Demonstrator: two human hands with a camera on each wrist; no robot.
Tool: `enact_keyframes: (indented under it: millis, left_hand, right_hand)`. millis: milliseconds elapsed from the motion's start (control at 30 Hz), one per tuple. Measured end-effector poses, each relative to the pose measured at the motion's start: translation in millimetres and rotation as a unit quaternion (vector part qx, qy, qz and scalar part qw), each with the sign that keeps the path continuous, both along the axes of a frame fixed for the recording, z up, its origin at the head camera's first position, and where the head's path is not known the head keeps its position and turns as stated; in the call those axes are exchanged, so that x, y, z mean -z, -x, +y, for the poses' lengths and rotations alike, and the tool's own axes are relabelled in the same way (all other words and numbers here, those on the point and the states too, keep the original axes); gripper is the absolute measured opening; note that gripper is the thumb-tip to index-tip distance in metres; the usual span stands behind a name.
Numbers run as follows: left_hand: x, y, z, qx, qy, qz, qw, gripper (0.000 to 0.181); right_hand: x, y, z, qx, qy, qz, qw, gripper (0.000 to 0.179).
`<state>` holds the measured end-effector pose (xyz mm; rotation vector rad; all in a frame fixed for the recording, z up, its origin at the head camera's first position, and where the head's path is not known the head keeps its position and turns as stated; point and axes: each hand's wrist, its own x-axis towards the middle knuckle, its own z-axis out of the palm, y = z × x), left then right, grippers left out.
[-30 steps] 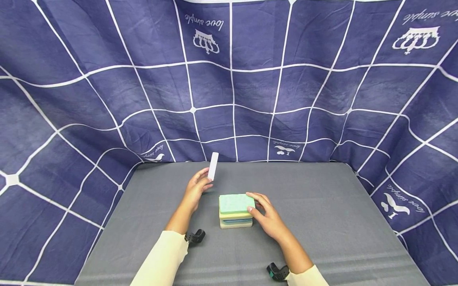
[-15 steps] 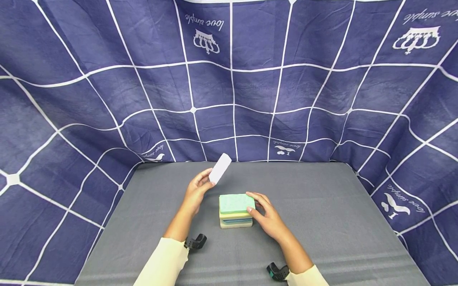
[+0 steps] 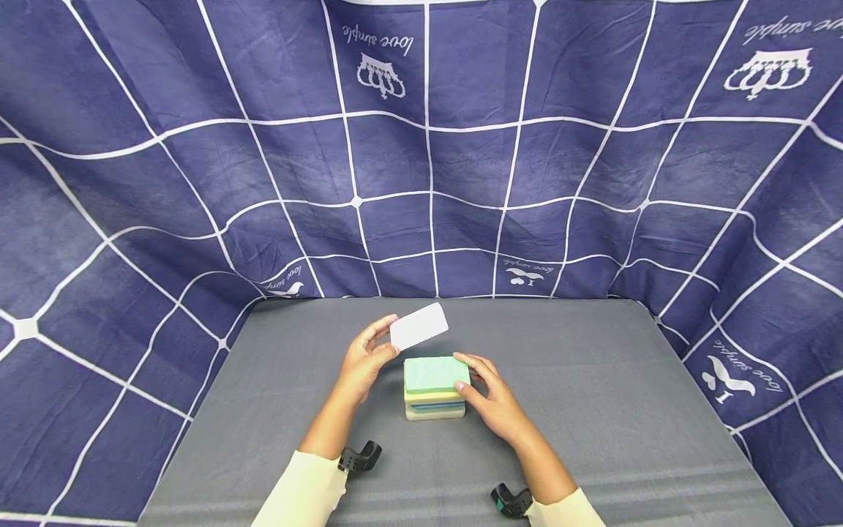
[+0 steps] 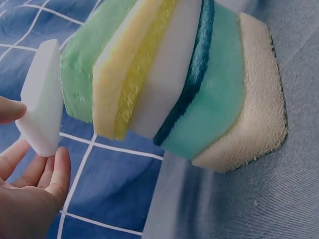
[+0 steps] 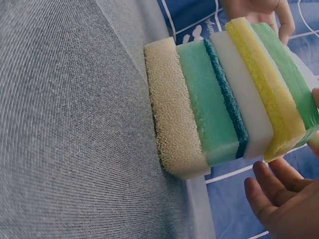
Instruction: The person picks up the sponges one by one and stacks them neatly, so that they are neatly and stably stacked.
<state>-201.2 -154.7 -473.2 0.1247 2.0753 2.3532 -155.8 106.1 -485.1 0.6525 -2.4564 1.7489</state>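
In the head view my left hand (image 3: 364, 364) pinches a white sponge (image 3: 419, 326) by its left end, in the air behind and above a stack. That stack has a green sponge (image 3: 436, 375) on top. Below it, the right wrist view shows a yellow-and-cream sponge (image 5: 266, 94), a white sponge (image 5: 241, 89), a teal sponge with a dark blue scouring layer (image 5: 209, 104) and a porous beige sponge (image 5: 172, 109) at the base. My right hand (image 3: 495, 406) holds the green sponge at its right side, thumb at the front corner and fingers farther back.
A grey cloth-covered table (image 3: 593, 410) extends around the stack. Behind and at the sides hangs a dark blue curtain (image 3: 461, 161) with white grid lines. Black straps with camera mounts (image 3: 360, 457) sit at both wrists.
My left hand has turned the white sponge from upright and edge-on to nearly level, swinging it right toward the stack. The right hand and the stack stay where they were.
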Motion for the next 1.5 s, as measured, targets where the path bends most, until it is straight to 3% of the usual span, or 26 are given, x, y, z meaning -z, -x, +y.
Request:
enact_keyframes:
  millis: [200,533,700,967,1267,1500]
  left_hand:
    - [-2.1,-12.6,4.1,0.017,0.003,0.009,0.9998,0.063]
    - [-4.1,-28.2,10.6,0.033,0.028,0.000,0.9991,0.064]
    - [-1.4,-34.1,12.9,0.038,0.050,0.015,0.9979,0.064]
    - [0.4,-46.0,18.0,0.020,0.120,0.046,0.9915,0.063]
    - [1.6,-51.1,21.9,0.022,0.112,0.063,0.9915,0.063]
    - [4.4,-52.0,22.5,0.021,0.131,0.069,0.9887,0.063]
  right_hand:
    - [28.9,13.2,4,0.006,-0.007,0.001,1.0000,0.052]
    - [28.4,12.8,5,0.012,-0.017,-0.015,0.9997,0.057]
    - [29.4,13.3,6,0.011,-0.017,-0.018,0.9996,0.060]
    - [30.6,13.5,6,0.008,-0.006,-0.022,0.9997,0.064]
    - [26.2,10.5,6,0.006,-0.014,-0.044,0.9989,0.073]
    - [25.3,11.6,6,-0.001,0.006,-0.017,0.9998,0.070]
